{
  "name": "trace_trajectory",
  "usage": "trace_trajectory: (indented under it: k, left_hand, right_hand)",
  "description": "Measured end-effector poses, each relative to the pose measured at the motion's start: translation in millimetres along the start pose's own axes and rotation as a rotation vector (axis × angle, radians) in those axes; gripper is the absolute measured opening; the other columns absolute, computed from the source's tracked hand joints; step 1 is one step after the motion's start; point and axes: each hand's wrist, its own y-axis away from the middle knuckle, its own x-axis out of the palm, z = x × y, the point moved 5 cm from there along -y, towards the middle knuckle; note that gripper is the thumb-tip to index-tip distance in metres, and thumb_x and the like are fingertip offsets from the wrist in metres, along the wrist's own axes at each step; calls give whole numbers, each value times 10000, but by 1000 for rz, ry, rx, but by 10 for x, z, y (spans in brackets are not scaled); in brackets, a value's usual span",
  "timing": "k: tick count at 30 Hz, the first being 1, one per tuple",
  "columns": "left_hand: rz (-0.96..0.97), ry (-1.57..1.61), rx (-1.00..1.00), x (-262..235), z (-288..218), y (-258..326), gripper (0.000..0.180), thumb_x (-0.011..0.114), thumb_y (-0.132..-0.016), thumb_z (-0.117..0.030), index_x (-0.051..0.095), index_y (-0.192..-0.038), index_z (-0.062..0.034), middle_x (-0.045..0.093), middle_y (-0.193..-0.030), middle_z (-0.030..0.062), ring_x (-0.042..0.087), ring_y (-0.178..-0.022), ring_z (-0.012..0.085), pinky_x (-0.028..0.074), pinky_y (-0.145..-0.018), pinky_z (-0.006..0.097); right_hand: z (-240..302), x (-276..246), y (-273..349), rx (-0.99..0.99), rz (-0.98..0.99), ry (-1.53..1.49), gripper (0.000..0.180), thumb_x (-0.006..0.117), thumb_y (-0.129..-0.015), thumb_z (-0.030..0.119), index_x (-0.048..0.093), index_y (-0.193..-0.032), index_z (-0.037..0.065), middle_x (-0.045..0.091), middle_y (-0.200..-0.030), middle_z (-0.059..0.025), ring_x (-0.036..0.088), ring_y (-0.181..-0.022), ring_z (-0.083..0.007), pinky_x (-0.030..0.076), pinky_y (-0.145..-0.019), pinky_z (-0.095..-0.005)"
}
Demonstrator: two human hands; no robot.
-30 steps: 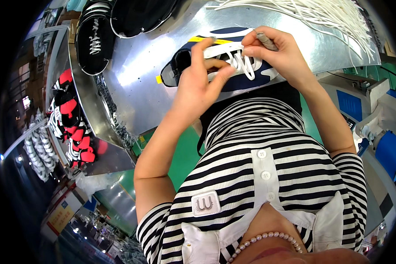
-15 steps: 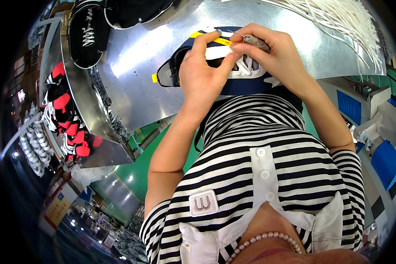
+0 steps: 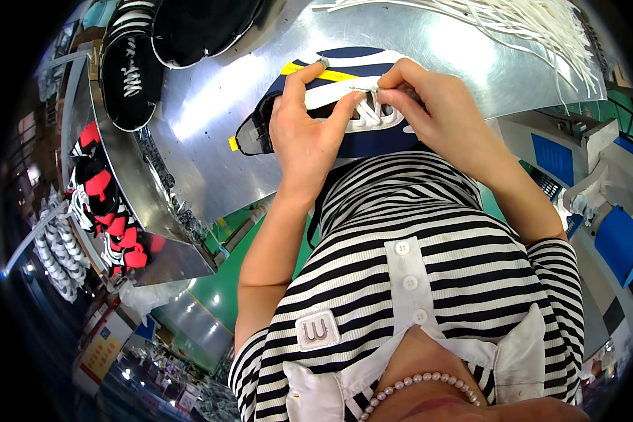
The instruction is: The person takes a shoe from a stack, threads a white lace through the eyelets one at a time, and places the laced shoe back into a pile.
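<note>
A navy shoe upper with white trim lies on the metal table in front of my body, its heel to the left. My left hand grips it, the index finger on the yellow strip and the thumb at the lacing opening. Something small and grey covers that index fingertip. My right hand is closed in a pinch at the far row of eyelets. A thin shaft, apparently of an awl, runs from its fingertips; its handle is hidden. White shoelace crosses the opening below the fingers.
A bundle of loose white laces spreads over the far right of the metal table. Black shoes stand at the far left. Beyond the table's left edge are several red, black and white shoe parts.
The awl's handle, visible in my right hand before, is now hidden, and that hand has lowered to the eyelets. The left hand and shoe upper have shifted slightly left in view.
</note>
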Motion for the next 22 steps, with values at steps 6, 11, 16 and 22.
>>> trace_trajectory:
  k: [6, 11, 16, 22]
  left_hand:
    - [48, -46, 38, 71, -155, -23, 490, 818, -764, -143, 594, -1156, 47, 655, -1102, 137, 611, -1001, 184, 470, -908, 305]
    - [45, 47, 163, 342, -290, 157, 432, 704, -849, -122, 580, -1220, 62, 646, -1172, 196, 617, -1078, 303, 453, -976, 373]
    - [5, 113, 209, 17, -121, 106, 343, 608, -898, -85, 554, -1194, 81, 640, -1114, 160, 608, -1037, 264, 453, -949, 349]
    - [119, 312, 59, -299, 439, -66, 423, 600, -854, -3, 518, -1268, 32, 562, -1263, 170, 563, -1117, 281, 394, -1043, 382]
  right_hand:
    - [51, -120, 73, -29, -20, 72, 87, 608, -893, 115, 581, -907, 33, 634, -711, -172, 632, -691, -379, 486, -611, -445]
    - [17, -132, 247, -142, 50, 318, 138, 635, -769, 192, 683, -872, 114, 680, -791, -168, 679, -784, -371, 543, -698, -457]
    - [79, 566, -222, -227, 76, 440, 226, 598, -791, 154, 600, -938, -18, 654, -711, -157, 675, -706, -349, 520, -598, -455]
    - [240, 67, -102, -52, -17, 454, 480, 661, -765, 162, 531, -1209, 33, 695, -973, -126, 696, -837, -316, 537, -642, -408]
